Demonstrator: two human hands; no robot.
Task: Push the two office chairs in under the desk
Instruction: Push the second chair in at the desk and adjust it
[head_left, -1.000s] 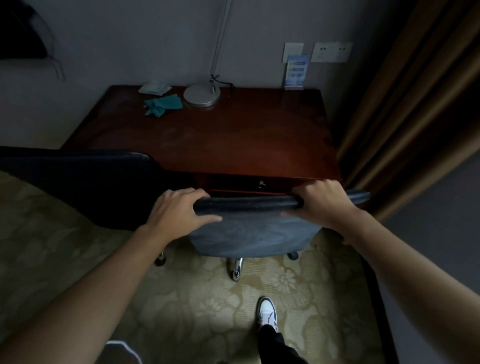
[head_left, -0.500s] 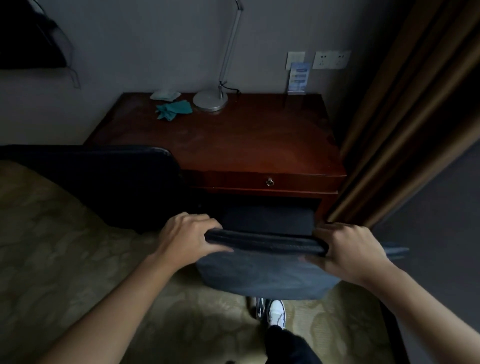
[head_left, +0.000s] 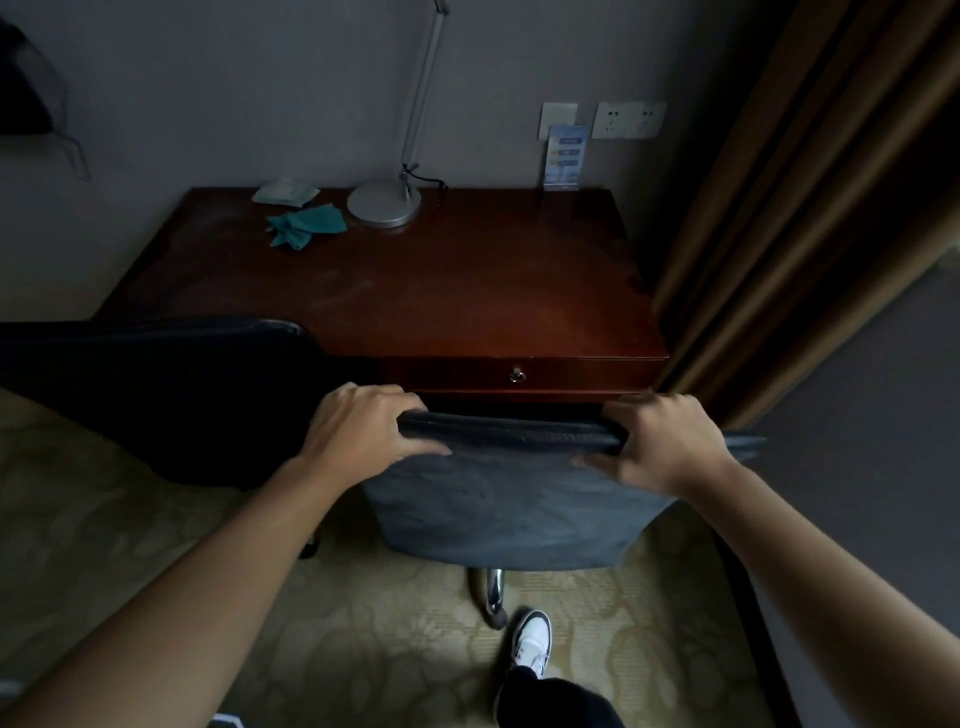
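both hands grip the top edge of the grey chair (head_left: 511, 512) backrest. the left hand (head_left: 363, 428) has its fingers curled over the top and the thumb on the near face; the right hand (head_left: 662, 441) holds the same edge in the same way, nearer to the curtain (head_left: 810, 208). this chair stands just in front of the table (head_left: 415, 291), below the drawer lock (head_left: 516, 375). its backrest top is close to the table front edge, and the seat is hidden, so it seems partly under but not fully in; i cannot tell how deep it is. the dark chair (head_left: 156, 395) stands at the left corner of the table, its back rising against the table edge. i judge it is not yet pushed in straight, so at least one chair is left to do.

the grey chair has soft fabric with a matte, slightly mottled surface and a rounded back, on a shiny metal leg (head_left: 493, 592). the dark chair looks smooth, maybe leather. the table is glossy red-brown wood, rectangular. on it, far from the chairs, stand a lamp (head_left: 384, 202) with a round metal base and a teal cloth (head_left: 306, 226). the carpet is pale with a flower pattern.
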